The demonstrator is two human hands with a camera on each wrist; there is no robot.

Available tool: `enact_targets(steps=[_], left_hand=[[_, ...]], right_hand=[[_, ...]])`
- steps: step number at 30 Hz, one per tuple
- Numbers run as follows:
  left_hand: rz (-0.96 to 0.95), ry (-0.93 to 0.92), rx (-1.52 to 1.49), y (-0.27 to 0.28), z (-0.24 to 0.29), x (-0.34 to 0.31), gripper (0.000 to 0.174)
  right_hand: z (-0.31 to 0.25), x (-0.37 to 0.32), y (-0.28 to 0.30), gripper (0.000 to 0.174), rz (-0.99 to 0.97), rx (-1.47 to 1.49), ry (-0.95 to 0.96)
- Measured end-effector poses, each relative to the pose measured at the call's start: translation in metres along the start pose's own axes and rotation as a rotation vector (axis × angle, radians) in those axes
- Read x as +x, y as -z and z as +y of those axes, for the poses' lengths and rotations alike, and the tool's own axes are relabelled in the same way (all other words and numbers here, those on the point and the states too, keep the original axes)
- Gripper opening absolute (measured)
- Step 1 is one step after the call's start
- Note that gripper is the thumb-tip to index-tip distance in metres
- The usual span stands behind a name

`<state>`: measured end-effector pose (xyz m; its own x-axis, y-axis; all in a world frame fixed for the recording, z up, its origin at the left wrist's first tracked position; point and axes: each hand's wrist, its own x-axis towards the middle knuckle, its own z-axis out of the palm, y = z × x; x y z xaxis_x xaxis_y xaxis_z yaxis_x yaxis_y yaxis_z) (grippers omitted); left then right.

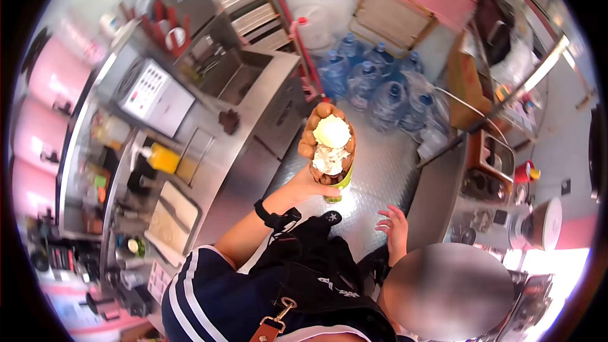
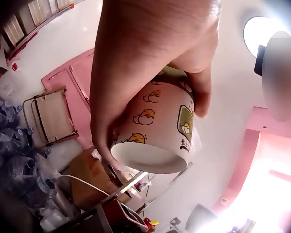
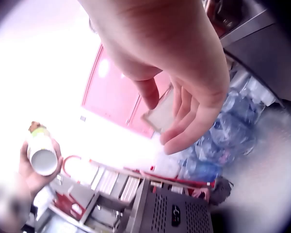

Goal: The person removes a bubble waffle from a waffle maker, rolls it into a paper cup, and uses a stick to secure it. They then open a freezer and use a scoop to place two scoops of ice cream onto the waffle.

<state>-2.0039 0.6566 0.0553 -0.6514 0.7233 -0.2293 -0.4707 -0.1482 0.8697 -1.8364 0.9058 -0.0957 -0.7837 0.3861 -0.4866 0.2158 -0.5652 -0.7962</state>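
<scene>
My left hand [image 1: 305, 185] holds a printed paper cup [image 1: 344, 183] out in front of the body. A brown bubble waffle [image 1: 309, 142] stands up out of the cup, curved around a pale yellow ice cream scoop [image 1: 332, 132] and a white creamy topping [image 1: 330, 160]. In the left wrist view, fingers and thumb wrap the cup [image 2: 160, 116], which has egg and chick drawings; its white underside faces the camera. My right hand [image 1: 397, 233] hangs with loosely bent fingers beside the body. It holds nothing in the right wrist view.
A steel counter [image 1: 256, 98] with a sink [image 1: 237, 82] runs along the left. Large blue water bottles [image 1: 364, 82] stand on the floor ahead, near a folded chair [image 1: 392, 16]. Another worktop with a scale-like machine [image 1: 538, 225] lies to the right. A cardboard box [image 1: 468, 82] sits there too.
</scene>
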Motion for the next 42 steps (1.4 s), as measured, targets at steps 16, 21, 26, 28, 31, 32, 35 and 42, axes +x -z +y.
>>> enact_targets(steps=[16, 21, 26, 28, 31, 32, 35, 42], left_hand=[[0.982, -0.609, -0.110, 0.097, 0.004, -0.257, 0.070], [1.286, -0.780, -0.157, 0.056, -0.029, -0.319, 0.070], [1.718, -0.841, -0.168, -0.029, -0.076, -0.416, 0.070], [1.867, -0.866, -0.205, -0.071, -0.102, -0.465, 0.070], [2.091, -0.904, -0.276, -0.117, -0.159, -0.540, 0.067], [2.182, -0.934, -0.282, -0.130, -0.175, -0.565, 0.067], [2.390, -0.999, -0.343, -0.175, -0.225, -0.638, 0.068], [2.658, -1.109, -0.421, -0.283, -0.326, -0.785, 0.073]], right_hand=[[0.018, 0.064, -0.268, 0.030, -0.992, -0.595, -0.141], [0.089, 0.037, -0.324, 0.029, -1.381, -0.822, -0.294], [0.185, -0.050, -0.353, 0.025, -1.744, -1.183, -0.536], [0.214, -0.113, -0.360, 0.024, -1.974, -1.211, -0.499], [0.266, -0.214, -0.374, 0.025, -2.239, -1.182, -0.486], [0.287, -0.244, -0.376, 0.025, -2.311, -1.182, -0.458], [0.364, -0.323, -0.370, 0.025, -2.361, -1.249, -0.492], [0.476, -0.526, -0.369, 0.022, -2.605, -1.441, -0.314]])
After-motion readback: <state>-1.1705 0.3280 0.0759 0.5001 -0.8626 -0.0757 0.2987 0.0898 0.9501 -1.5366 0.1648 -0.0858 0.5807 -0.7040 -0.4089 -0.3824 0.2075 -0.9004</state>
